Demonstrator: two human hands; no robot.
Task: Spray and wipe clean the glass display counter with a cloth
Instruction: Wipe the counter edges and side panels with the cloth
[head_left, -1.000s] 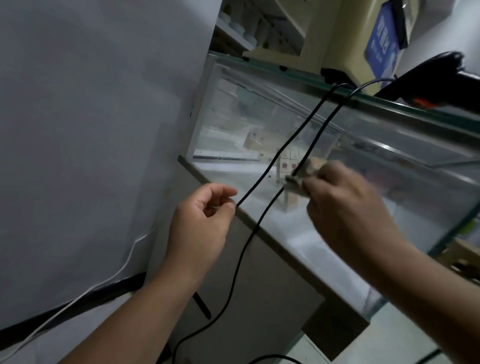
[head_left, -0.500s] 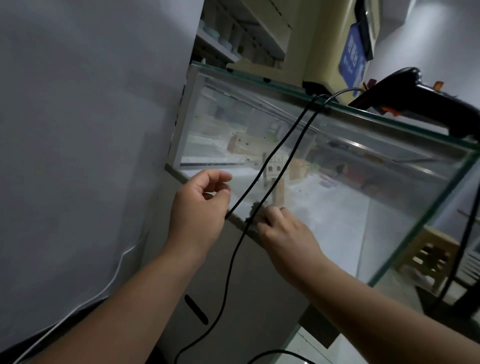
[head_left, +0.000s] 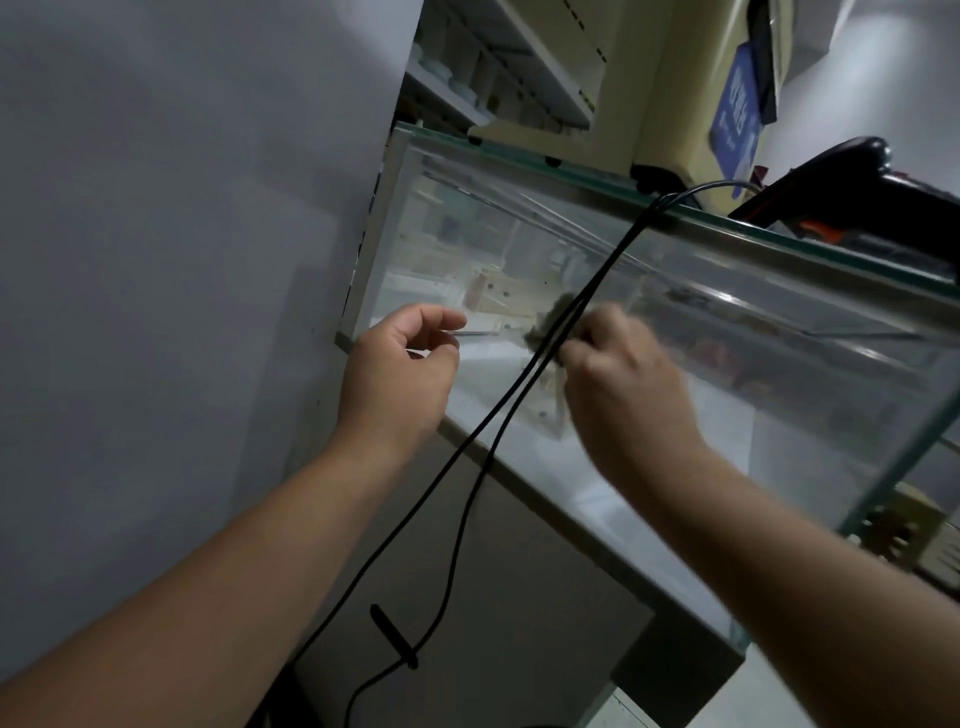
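- My right hand (head_left: 623, 379) squeezes the grey cloth (head_left: 545, 325) onto the glass counter (head_left: 753, 374) front to rub it clean.
- My left hand (head_left: 400, 374), at 9 o'clock of the cloth, is loose and empty, ready, I think, for the black cables (head_left: 467, 457).

Two black cables (head_left: 589, 293) hang off the top edge of the glass display counter (head_left: 779, 415) and cut diagonally across its front pane, so no straight sweep along there. The right hand (head_left: 623, 384) with the cloth (head_left: 545, 325) is right up against them, and the left hand (head_left: 400, 374) is just on the other side. The pane right of the cables is wide open. Left of them it's a narrow strip boxed in by the wall (head_left: 182, 260). Up top, a black scanner (head_left: 857, 192) and a beige machine (head_left: 675, 104) crowd the surface.
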